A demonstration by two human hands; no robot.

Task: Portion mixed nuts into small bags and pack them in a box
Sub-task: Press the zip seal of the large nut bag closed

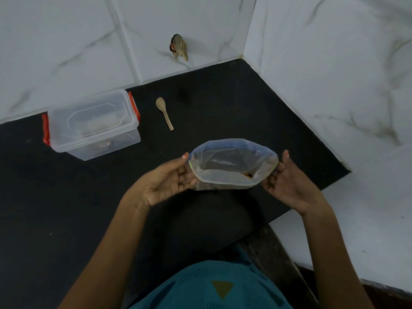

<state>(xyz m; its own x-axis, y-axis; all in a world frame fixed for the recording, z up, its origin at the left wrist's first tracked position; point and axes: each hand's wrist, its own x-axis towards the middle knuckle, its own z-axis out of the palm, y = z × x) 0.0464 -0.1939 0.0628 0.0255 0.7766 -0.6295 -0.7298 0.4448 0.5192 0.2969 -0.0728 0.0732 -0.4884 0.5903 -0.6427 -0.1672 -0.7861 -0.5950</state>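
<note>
While the zip bag (225,177) hangs between my hands over the black counter (223,97), my left hand (167,184) pinches one end of its mouth and my right hand (289,186) pinches the other, fingers curled against its sides, so the opening is stretched into a wide oval facing up. I cannot tell whether its bottom touches the counter. I judge the film to be thin, soft and a little slippery, with no stiffness of its own except along the coloured zip strip at the rim, which is the place to hold it. If either hand lets go, the mouth will probably fold shut. Only a few nuts (248,175) show at the bottom, so it should be very light, and the loose pieces will roll toward whichever corner dips. Beyond the bag a small wooden spoon (164,112) lies flat on the counter, with nothing between it and the bag. To the left, well apart from the bag, stands a clear plastic box (93,126) with orange latches and its lid on, which will have to come off before anything is packed. Marbled wall tiles (66,41) close in the corner behind and on the right.
</note>
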